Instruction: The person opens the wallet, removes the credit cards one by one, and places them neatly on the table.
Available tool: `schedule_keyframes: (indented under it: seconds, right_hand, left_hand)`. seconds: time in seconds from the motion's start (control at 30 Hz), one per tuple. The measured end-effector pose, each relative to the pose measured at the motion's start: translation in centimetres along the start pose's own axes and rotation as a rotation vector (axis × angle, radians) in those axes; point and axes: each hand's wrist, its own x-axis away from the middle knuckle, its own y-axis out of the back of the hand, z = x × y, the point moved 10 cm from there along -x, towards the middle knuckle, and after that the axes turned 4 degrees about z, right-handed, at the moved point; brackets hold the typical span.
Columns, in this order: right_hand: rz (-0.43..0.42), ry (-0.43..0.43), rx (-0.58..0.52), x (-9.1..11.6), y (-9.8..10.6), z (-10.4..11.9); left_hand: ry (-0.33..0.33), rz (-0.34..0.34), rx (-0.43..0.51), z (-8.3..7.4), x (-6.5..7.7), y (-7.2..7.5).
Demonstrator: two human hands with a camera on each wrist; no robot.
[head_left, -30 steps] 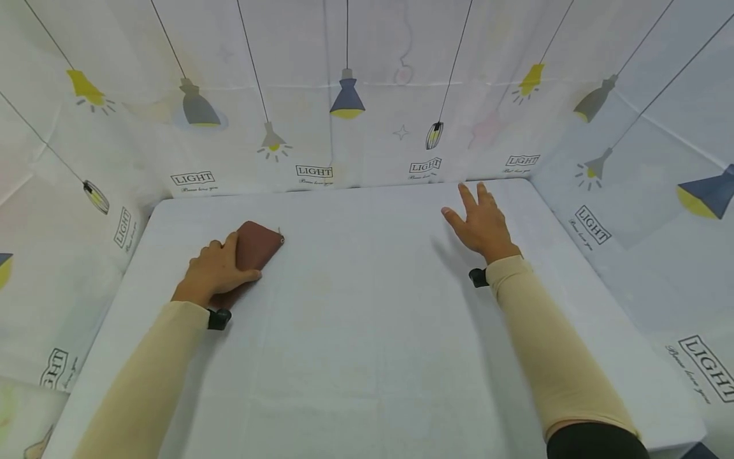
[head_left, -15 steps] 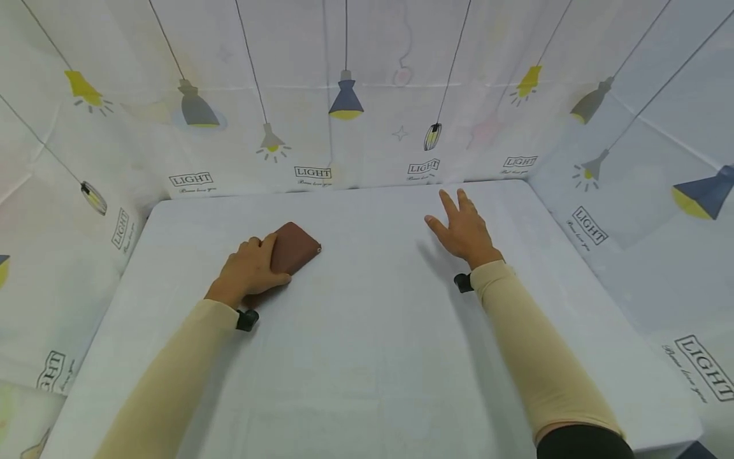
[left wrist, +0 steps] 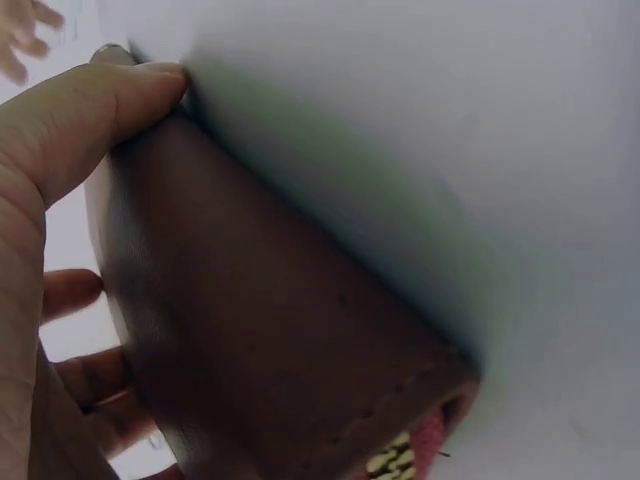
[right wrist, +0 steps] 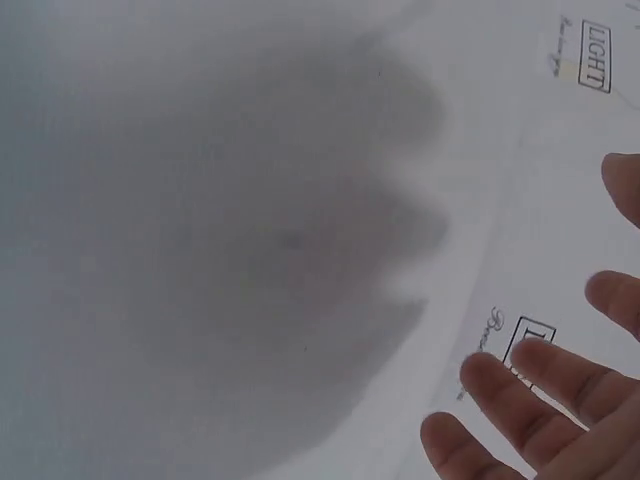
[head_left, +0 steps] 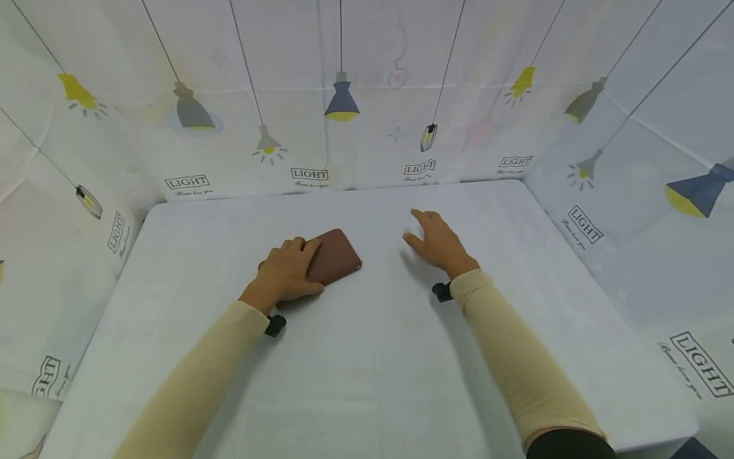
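Hold on brown wallet (head_left: 337,256): made. Left grip (head_left: 288,271) curled round it, slightly left of bench (head_left: 367,382) middle. Letting go: not yet done. Right grip (head_left: 438,242) empty, loosely spread, apart from wallet. Wallet resting or just lifted: hard to tell.

White-covered table (head_left: 367,389), rounded far corners, fills the middle and lower frame. Pale fabric backdrop (head_left: 367,38) across the top, a crease running roughly level through it; left side panel (head_left: 40,255) and right side panel (head_left: 648,274) angle in. Print is hanging lamps: navy pendant shade (head_left: 341,101) at top centre, yellow lamp (head_left: 77,91) at upper left, second yellow lamp (head_left: 522,83) at upper right. Boxed "LIGHT" lettering (head_left: 309,174) along the backdrop's foot (script beneath hard to read), repeated on both panels. Diffuse light; soft-edged shadows on the tabletop.
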Motion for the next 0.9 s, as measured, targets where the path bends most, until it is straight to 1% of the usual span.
schedule_keyframes:
  seconds: [0.13, 0.3, 0.37, 0.53, 0.67, 0.77, 0.9]
  right_hand:
    - [0.059, 0.041, -0.045, 0.1, -1.0, 1.7]
    - [0.166, 0.110, -0.088, 0.4, -2.6, 3.6]
    - [0.218, 0.117, -0.101, 0.5, -3.4, 4.0]
    - [0.340, 0.081, -0.145, 0.7, -5.3, 3.8]
    - [0.407, 0.055, -0.188, 1.4, -5.9, 3.5]
    - [0.445, 0.066, -0.191, 2.0, -6.0, 3.4]
    - [0.474, 0.095, -0.179, 2.5, -6.1, 3.4]
  left_hand:
    - [-0.079, -0.022, -0.039, -2.3, -0.1, 0.4]
    - [-0.135, -0.066, -0.086, -4.4, -0.3, 0.9]
    - [-0.157, -0.087, -0.099, -5.1, -0.4, 1.0]
    - [-0.222, -0.142, -0.137, -7.0, -0.6, 1.0]
    - [-0.276, -0.210, -0.198, -8.1, -0.3, 1.2]
    - [-0.307, -0.264, -0.234, -8.7, 0.1, 1.4]
    - [-0.340, -0.321, -0.269, -9.1, 0.7, 1.5]
